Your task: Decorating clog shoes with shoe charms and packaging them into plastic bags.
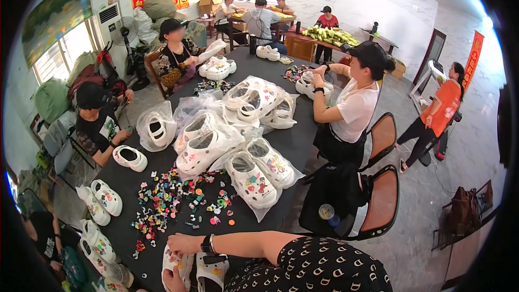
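Both hands work on 1 white clog (178,264) at 6 o'clock: right hand (181,244) spread flat on it, left hand (174,281) gripping its lower edge. Several bagged pairs (254,173) lie finished at 12 o'clock, while many loose charms (173,197) at 11 o'clock remain unfitted.

A: Where do the loose charms (178,197) lie?
B: On the tabletop (294,143), just behind the pair of clogs (194,270) at the near edge.
A: And the bagged clogs (232,135)?
B: Behind the charms, mid-tabletop. 2 chairs (381,184) stand right of it; unbagged clogs (102,200) line its left edge.
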`<state>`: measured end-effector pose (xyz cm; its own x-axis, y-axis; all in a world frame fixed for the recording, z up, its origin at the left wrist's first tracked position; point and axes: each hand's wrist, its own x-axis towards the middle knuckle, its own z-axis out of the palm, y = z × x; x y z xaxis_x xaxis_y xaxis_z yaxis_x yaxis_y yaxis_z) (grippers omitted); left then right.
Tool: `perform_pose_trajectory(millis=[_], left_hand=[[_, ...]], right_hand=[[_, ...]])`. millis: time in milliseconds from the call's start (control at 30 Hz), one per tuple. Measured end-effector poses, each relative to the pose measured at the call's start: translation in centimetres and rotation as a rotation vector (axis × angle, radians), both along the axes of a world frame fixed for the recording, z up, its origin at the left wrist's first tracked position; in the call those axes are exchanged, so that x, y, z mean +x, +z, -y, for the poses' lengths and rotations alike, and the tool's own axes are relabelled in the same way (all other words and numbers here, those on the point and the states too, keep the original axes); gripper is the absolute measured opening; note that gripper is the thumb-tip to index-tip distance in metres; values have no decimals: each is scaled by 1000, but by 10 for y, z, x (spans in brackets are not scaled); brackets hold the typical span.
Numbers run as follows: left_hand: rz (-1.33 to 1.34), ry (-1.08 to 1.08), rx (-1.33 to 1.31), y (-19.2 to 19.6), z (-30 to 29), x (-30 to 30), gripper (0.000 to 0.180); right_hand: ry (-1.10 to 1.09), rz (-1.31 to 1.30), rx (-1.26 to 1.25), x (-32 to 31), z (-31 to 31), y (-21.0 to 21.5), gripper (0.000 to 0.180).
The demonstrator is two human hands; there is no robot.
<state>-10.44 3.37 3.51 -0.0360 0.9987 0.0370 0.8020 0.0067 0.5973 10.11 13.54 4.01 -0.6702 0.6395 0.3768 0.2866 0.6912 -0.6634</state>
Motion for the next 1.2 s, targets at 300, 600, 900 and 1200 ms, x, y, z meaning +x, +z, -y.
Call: perform_pose_trajectory(millis=[300,600,900,1200], left_hand=[[-5,-96,68,1,-20,21,40],[-16,-103,102,5,-8,34,41],[-5,-13,147,22,18,28,42],[-282,24,-191,102,68,34,55]], right_hand=[[-123,-154,-86,-17,-11,-35,13],[-478,-707,-428,-18,-21,-40,6],[-560,-285,-228,72,-17,-12,13],[-758,279,-91,163,24,-17,60]])
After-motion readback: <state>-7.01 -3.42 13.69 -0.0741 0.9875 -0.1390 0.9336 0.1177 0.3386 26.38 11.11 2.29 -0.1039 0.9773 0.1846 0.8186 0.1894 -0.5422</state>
